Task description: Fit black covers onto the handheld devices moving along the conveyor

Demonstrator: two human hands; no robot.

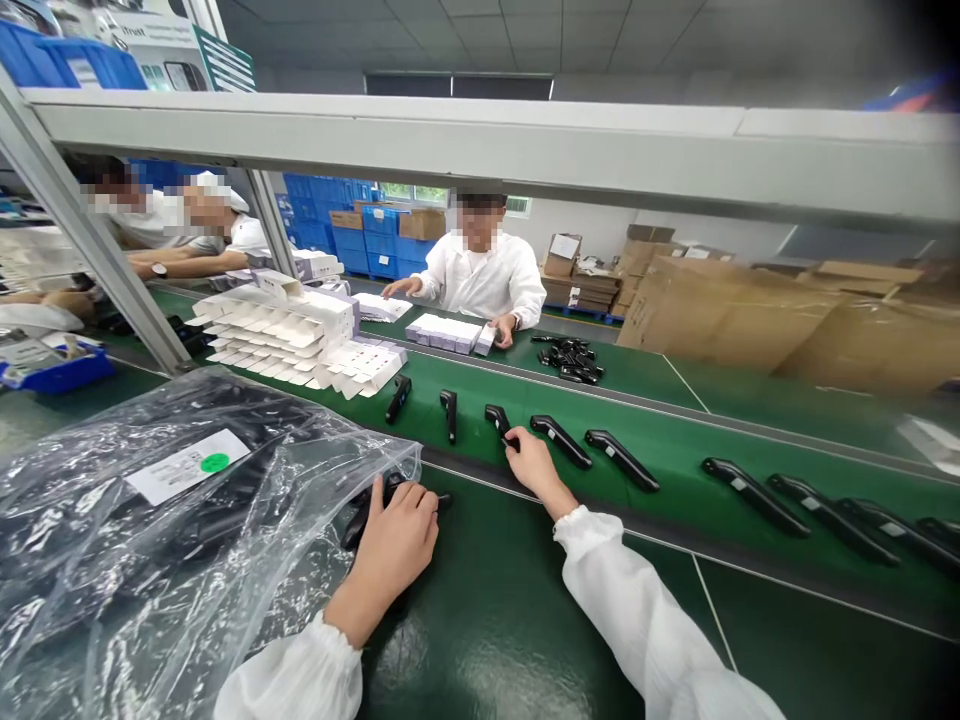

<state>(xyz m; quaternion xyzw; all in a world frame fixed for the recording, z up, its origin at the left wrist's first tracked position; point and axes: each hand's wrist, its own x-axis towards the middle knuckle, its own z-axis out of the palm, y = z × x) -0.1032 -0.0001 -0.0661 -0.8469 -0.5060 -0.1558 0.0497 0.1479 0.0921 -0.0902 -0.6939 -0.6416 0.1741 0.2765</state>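
Note:
My right hand (534,462) reaches over the green conveyor strip, its thumb and fingers closed on the lower end of a black angled handheld device (496,417). At the mouth of a large clear plastic bag (247,560), my left hand (401,530) lies with curled fingers over black handheld devices (358,522), which it partly hides. Similar devices lie spaced out along the strip: a device (449,415) left of my right hand, another device (561,440) just right of it, and several farther right. Small pale labels show on some of them.
Unfolded white boxes (292,330) are stacked beyond the bag. Across the strip a person in white (484,270) touches small white boxes (446,332); a pile of black parts (568,358) lies nearby. A shelf beam (480,140) spans overhead, and a blue tray (60,368) stands left.

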